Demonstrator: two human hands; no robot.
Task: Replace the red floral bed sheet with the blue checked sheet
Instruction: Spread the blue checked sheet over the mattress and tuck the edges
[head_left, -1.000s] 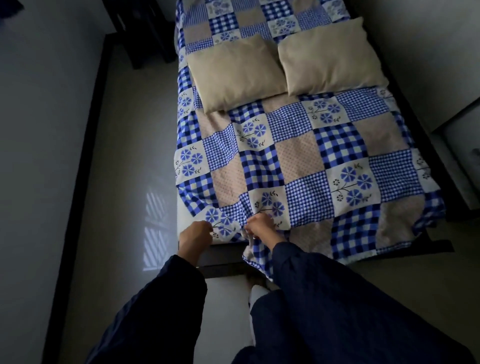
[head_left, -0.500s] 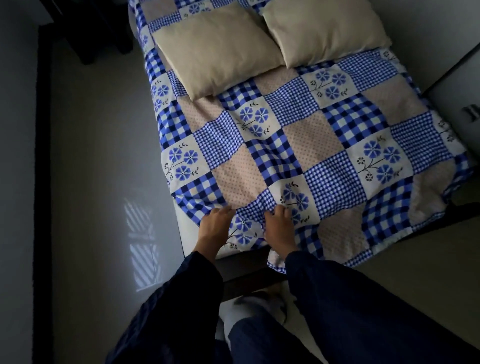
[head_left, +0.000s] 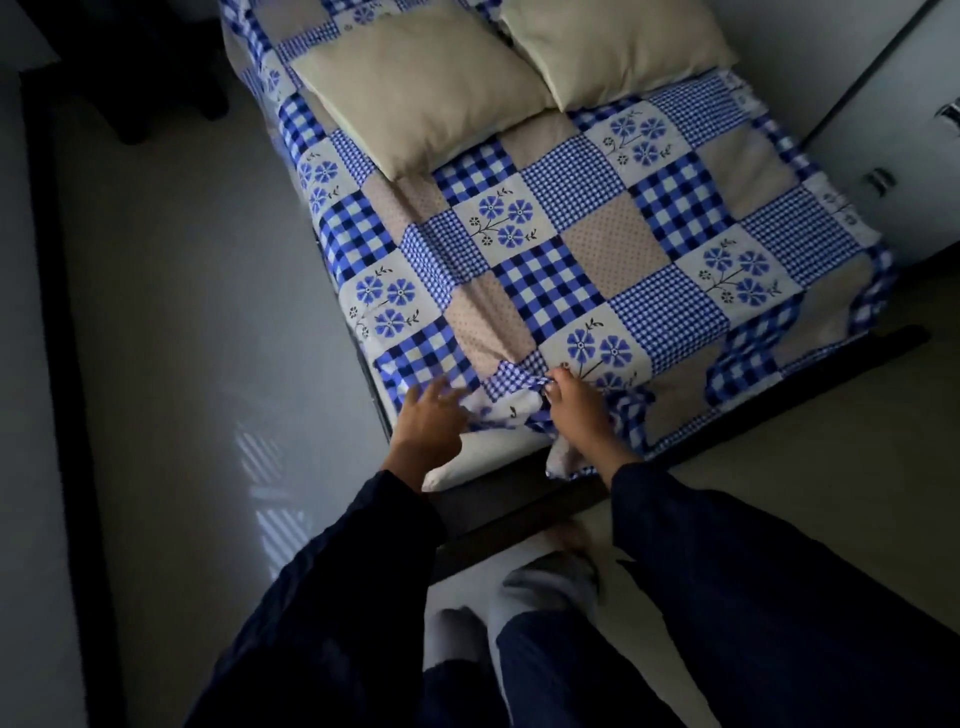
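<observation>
The blue checked sheet (head_left: 587, 244) with flower squares covers the whole bed. Its near left corner is bunched up, and a white mattress corner (head_left: 483, 454) shows bare beneath it. My right hand (head_left: 576, 405) pinches a fold of the sheet at that bunched corner. My left hand (head_left: 428, 421) hovers with fingers spread just left of the bunch, at the sheet's edge, blurred by motion. No red floral sheet is in view.
Two beige pillows (head_left: 415, 88) lie at the head of the bed. A dark bed frame (head_left: 779, 410) runs along the foot. White cabinet (head_left: 914, 130) stands at right. Pale floor (head_left: 208, 338) lies left of the bed. My socked feet (head_left: 545, 582) stand close to the frame.
My left hand let go of the sheet corner and opened, sliding left. My right hand went from flat to pinching the fold. The view shifted closer and rightward.
</observation>
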